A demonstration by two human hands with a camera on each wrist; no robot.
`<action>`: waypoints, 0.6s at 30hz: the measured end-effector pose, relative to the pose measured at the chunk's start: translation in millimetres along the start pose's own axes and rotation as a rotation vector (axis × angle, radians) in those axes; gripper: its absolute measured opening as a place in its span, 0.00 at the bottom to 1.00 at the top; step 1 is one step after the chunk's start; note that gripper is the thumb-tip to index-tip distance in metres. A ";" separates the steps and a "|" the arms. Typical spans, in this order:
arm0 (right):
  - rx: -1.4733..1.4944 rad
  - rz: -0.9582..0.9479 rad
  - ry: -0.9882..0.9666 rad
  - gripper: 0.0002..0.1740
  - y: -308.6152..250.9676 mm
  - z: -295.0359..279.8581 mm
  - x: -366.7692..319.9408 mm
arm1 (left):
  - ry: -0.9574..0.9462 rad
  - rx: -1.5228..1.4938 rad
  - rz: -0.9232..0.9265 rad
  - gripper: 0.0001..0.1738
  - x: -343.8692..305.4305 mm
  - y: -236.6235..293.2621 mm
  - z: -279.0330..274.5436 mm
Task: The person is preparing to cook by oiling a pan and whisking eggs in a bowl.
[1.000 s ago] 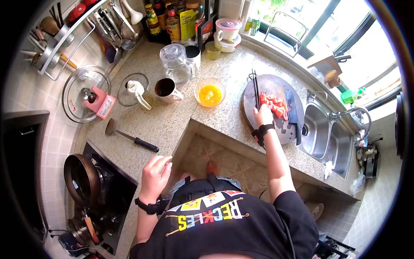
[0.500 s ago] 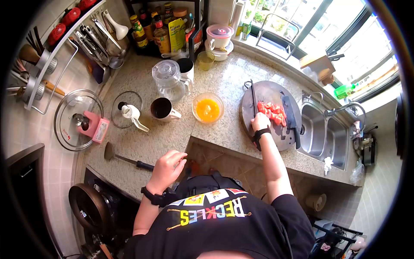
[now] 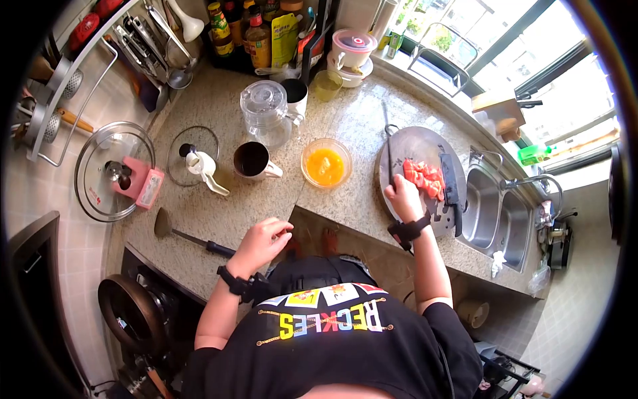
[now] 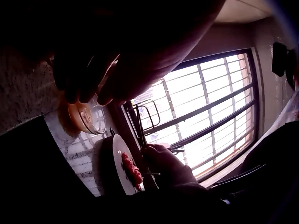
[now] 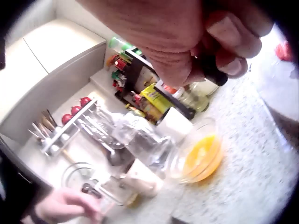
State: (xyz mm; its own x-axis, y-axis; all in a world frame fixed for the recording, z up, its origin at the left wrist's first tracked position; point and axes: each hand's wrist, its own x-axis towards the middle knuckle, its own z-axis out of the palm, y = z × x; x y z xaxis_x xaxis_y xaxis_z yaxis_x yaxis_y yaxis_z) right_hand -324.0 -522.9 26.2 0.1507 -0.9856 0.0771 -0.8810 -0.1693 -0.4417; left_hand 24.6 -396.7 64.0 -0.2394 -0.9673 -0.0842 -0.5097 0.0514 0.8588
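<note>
My right hand (image 3: 404, 198) grips dark chopsticks (image 3: 389, 156) over the left part of a round cutting board (image 3: 415, 141). The chopsticks point away from me, past the board's metal ring. In the right wrist view, a dark chopstick end (image 5: 214, 71) shows between thumb and fingers. Chopped tomato (image 3: 425, 178) lies just right of that hand, and a cleaver (image 3: 452, 178) rests on the board beyond it. Nothing shows in my left hand (image 3: 262, 245), its fingers loosely bent near the counter's front edge. A turner (image 3: 189, 237) with a black handle lies beside it.
A glass bowl of beaten egg (image 3: 325, 166) stands mid-counter. Left of it are a mug (image 3: 254, 161), a clear pitcher (image 3: 266, 123) and a white-topped bottle (image 3: 201, 166). The sink (image 3: 480, 206) is at the right, a pan (image 3: 133, 312) at the lower left.
The chopsticks, earlier seen as two apart, now overlap into nearly one line. The left hand has shifted right, away from the turner's handle. The head view has moved slightly.
</note>
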 end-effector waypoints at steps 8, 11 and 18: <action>0.160 -0.223 -0.520 0.11 -32.6 -21.6 -13.1 | -0.045 -0.020 -0.072 0.12 46.6 -27.4 29.6; 0.160 -0.259 -0.589 0.12 -19.1 -16.5 -9.2 | -0.032 -0.056 -0.112 0.14 64.1 -30.5 38.3; 0.053 -0.287 -0.407 0.10 -18.5 -11.7 8.0 | 0.073 -0.050 -0.226 0.26 101.5 -58.3 69.0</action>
State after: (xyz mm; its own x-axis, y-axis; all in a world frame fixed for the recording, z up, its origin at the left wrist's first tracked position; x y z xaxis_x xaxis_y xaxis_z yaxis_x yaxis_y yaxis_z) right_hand -311.7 -527.6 45.4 0.5560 -0.8180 -0.1475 -0.7556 -0.4235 -0.4998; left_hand -26.9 -480.7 -29.5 -0.0625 -0.9683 -0.2418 -0.5017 -0.1790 0.8463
